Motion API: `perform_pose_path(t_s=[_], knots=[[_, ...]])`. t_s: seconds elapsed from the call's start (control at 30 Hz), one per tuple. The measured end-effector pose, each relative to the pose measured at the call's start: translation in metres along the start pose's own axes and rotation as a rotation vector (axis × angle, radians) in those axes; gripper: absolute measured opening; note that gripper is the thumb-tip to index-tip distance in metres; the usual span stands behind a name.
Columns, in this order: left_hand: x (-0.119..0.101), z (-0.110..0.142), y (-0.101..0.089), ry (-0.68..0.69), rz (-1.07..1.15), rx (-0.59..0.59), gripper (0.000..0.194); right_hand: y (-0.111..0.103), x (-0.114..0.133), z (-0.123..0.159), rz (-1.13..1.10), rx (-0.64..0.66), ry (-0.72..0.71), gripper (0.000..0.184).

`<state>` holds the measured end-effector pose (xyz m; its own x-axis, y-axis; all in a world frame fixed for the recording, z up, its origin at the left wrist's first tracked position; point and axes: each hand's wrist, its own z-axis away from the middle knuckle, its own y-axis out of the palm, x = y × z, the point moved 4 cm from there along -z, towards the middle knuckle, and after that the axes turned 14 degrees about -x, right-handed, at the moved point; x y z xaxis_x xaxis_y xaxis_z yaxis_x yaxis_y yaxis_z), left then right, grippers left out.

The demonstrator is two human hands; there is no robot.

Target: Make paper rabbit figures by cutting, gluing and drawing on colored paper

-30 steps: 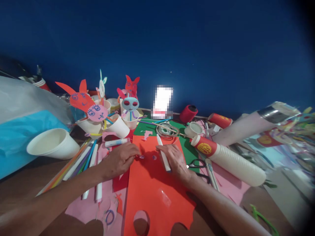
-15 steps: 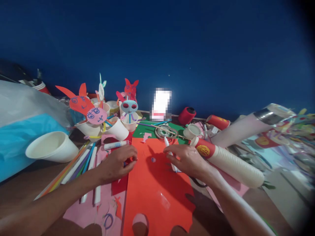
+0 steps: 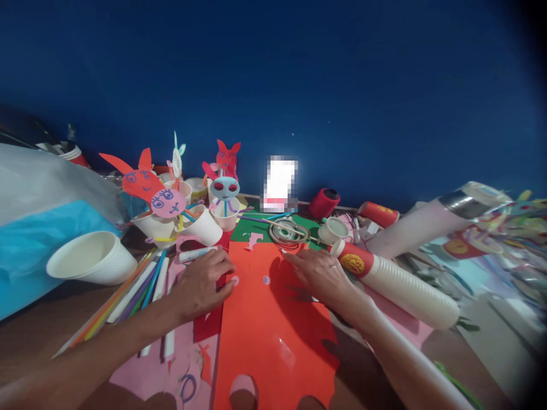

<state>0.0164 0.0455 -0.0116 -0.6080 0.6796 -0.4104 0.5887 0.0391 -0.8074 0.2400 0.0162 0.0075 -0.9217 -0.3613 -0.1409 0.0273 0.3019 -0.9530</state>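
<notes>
My left hand [image 3: 207, 285] rests at the left edge of the orange paper [image 3: 273, 336], its fingers apart. A small pink paper disc [image 3: 235, 280] lies at its thumb tip. To the right, another small pink disc with a drawn eye [image 3: 266, 280] lies flat on the paper. My right hand [image 3: 322, 279] is closed around a white marker, seen mostly as a pale tip [image 3: 284, 251] past the fingertips; the rest is hidden under the hand. Behind my left fingers lies a white glue tube or marker [image 3: 194, 254].
Paper cups [image 3: 92, 259] and cut-paper animal figures [image 3: 168, 203] stand at the left, with several markers [image 3: 160, 276] in front. A long stack of cups [image 3: 410, 290] lies right of my right hand. Coiled cable [image 3: 289, 230] and a small cup [image 3: 333, 230] sit behind.
My left fingers have lowered and spread onto the paper, and a pink disc now shows beside the thumb. The marker in my right hand has tipped down from upright.
</notes>
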Motion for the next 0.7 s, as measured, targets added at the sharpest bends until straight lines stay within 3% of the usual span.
perform_pose_path(t_s=[0.27, 0.5, 0.7], knots=[[0.001, 0.0, 0.003, -0.045, -0.01, 0.097, 0.021, 0.0, 0.024, -0.004, -0.146, -0.105, -0.047, 0.014], [0.001, 0.002, 0.002, -0.052, 0.031, 0.133, 0.025, 0.003, 0.044, -0.005, -0.285, -0.219, -0.087, 0.015], [0.0, 0.001, 0.003, -0.024, 0.025, 0.165, 0.018, 0.005, 0.055, -0.003, -0.332, -0.243, -0.112, 0.016]])
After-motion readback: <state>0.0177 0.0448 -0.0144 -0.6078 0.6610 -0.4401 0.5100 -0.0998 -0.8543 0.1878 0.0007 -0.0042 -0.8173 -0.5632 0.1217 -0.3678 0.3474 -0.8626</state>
